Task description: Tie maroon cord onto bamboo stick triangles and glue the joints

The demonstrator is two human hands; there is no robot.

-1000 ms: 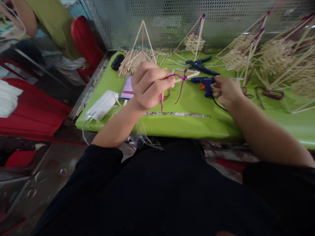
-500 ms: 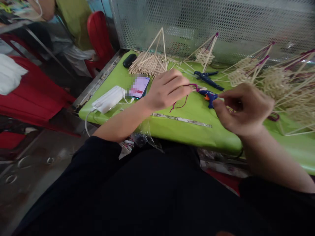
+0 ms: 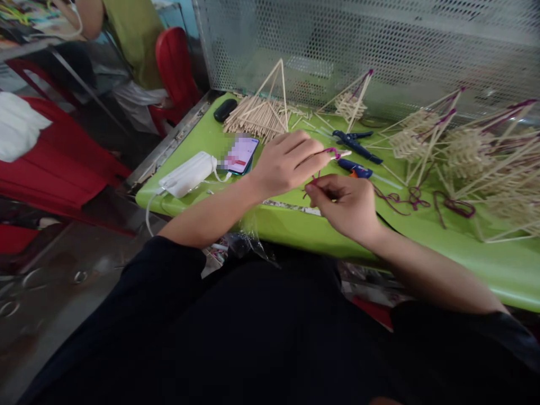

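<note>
My left hand (image 3: pixel 289 160) is closed over the green table, with purple string (image 3: pixel 333 152) at its fingertips. The string loops round a short pale wooden stick (image 3: pixel 346 153) that sticks out past the fingers. Just below, my right hand (image 3: pixel 348 205) pinches the loose, hanging end of that string between thumb and forefinger. Behind the right hand lies a blue glue gun (image 3: pixel 355 167) with an orange trigger. Dark blue pliers (image 3: pixel 358 147) lie a little farther back. My fingers hide part of the string and stick.
Wooden sticks (image 3: pixel 253 119) are heaped at the back beside a stick pyramid frame (image 3: pixel 283 84). A phone (image 3: pixel 243 154) and white power bank (image 3: pixel 188 173) sit left. Several stick structures (image 3: pixel 476 135) crowd the right, near loose purple string (image 3: pixel 458 208). A metal ruler (image 3: pixel 291 206) lies in front.
My right hand has moved left and down from beside the glue gun to the hanging end of the string. My left hand has stayed nearly in place. The view has shifted slightly.
</note>
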